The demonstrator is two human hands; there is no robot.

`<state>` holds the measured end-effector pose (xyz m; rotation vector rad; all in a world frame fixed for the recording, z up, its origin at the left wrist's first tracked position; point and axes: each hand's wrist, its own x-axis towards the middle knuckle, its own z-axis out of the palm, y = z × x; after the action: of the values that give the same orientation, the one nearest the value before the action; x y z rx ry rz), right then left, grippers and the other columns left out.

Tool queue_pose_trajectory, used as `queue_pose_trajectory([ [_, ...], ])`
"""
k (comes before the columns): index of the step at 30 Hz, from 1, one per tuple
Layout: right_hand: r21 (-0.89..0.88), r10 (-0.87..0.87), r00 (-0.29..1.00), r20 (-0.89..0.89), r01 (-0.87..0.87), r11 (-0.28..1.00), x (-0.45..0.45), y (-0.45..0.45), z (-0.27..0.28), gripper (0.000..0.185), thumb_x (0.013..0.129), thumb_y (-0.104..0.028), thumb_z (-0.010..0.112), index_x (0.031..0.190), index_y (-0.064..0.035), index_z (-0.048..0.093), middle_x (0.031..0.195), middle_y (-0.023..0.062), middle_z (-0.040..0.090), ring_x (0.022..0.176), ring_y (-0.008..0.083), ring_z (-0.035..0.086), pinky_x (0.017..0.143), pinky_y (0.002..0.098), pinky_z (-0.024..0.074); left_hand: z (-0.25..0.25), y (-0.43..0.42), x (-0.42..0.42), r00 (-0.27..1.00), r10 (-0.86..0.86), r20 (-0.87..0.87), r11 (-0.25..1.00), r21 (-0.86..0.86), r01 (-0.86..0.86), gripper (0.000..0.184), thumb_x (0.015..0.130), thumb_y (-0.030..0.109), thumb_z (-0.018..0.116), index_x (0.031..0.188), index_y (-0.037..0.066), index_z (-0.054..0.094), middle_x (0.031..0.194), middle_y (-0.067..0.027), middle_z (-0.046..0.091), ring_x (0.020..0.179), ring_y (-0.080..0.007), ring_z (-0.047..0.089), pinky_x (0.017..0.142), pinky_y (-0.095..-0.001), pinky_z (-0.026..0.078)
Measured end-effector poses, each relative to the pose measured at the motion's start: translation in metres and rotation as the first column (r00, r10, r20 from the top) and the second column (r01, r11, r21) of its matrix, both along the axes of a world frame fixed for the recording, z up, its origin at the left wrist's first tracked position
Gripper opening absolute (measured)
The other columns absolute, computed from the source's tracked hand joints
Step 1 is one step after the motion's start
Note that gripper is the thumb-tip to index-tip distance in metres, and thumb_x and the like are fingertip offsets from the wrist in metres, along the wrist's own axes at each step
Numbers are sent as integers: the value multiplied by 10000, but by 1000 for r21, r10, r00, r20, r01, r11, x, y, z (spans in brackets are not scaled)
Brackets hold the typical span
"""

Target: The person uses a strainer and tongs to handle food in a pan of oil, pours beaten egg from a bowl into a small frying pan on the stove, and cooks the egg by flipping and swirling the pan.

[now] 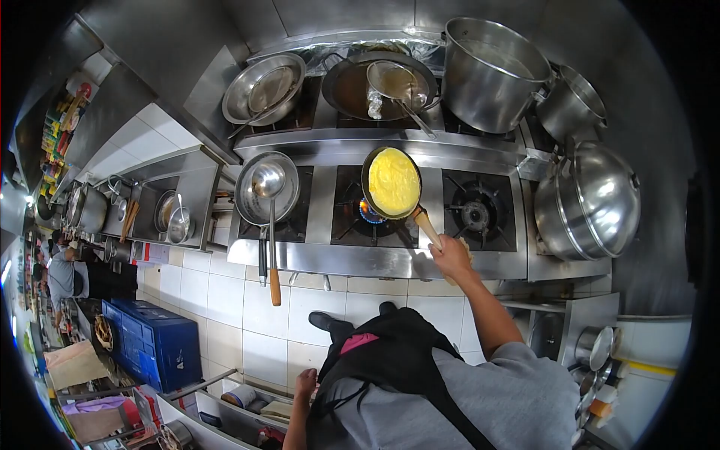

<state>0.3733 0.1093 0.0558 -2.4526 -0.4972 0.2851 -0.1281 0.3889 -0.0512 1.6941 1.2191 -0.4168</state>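
Observation:
My right hand is closed round the wooden handle of a frying pan, with what looks like a pale cloth against the palm. A round yellow egg omelette covers most of the frying pan. The pan is over the middle front burner, where a blue and orange flame shows at its left edge. Low at my side, away from the stove, hangs my left hand; its fingers are too small and turned away to make out.
Left of the pan, a ladle rests in a metal pan. Behind stand a wok with a strainer, a metal bowl and a large stockpot. A blue crate is on the floor; a co-worker stands far left.

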Motion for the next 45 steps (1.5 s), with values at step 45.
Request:
queue_pose_trajectory([
  [45, 196, 41, 298, -954, 513, 836, -60, 120, -157, 573, 837, -574, 517, 1211, -139, 493, 1028, 42, 552, 922, 216, 538, 788, 351, 443, -58, -28, -97, 880, 465, -101, 881, -43, -470, 368, 875, 314, 471, 988, 20, 661, 768, -160, 663, 622, -276, 642, 559, -403, 521],
])
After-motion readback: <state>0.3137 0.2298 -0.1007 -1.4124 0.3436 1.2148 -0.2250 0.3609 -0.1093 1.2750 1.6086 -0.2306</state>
